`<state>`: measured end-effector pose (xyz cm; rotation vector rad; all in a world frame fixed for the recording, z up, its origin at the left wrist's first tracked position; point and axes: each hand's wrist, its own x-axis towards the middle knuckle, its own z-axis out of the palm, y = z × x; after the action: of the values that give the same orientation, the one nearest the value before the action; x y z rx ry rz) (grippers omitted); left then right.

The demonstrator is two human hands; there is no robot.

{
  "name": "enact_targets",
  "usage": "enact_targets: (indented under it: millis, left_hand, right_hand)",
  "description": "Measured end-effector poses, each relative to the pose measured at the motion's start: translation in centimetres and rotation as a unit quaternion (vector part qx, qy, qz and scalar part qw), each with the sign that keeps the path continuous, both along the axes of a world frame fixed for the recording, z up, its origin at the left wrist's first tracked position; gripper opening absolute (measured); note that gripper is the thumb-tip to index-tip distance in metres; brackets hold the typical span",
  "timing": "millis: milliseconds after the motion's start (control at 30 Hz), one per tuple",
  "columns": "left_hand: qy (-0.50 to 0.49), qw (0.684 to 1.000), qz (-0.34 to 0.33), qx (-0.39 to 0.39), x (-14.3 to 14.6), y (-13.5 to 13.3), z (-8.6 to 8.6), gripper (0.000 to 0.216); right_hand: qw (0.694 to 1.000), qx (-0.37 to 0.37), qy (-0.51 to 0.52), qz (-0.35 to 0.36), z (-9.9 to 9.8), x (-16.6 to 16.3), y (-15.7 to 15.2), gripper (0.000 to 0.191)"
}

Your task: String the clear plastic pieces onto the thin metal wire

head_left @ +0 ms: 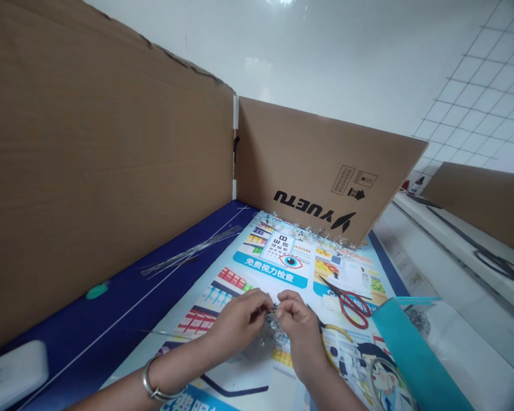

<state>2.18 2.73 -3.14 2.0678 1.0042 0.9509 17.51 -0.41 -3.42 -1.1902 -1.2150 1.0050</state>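
Between the fingers, a small glinting cluster sits partly hidden

Glossy white wall: far side, with a bright reflection at the top. Dark wire grid: far right. Brown cardboard panels: upright, left and far edges of the blue desk.
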Motion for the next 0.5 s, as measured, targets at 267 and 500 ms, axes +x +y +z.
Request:
enact_targets:
  millis: [267, 500]
  left_hand:
    - [0.024, 0.999, -0.024, 0.0, -0.1, 0.3, 0.2, 0.026]
    - [0.122, 0.989, 0.071, 0.047, -0.3, 0.6, -0.6, 0.025]
  right_hand:
    - [0.994, -0.058, 0.086, 0.02, -0.1, 0.2, 0.0, 0.007]
    - [0.997, -0.022, 0.063, 0.041, 1.3, 0.7, 0.3, 0.009]
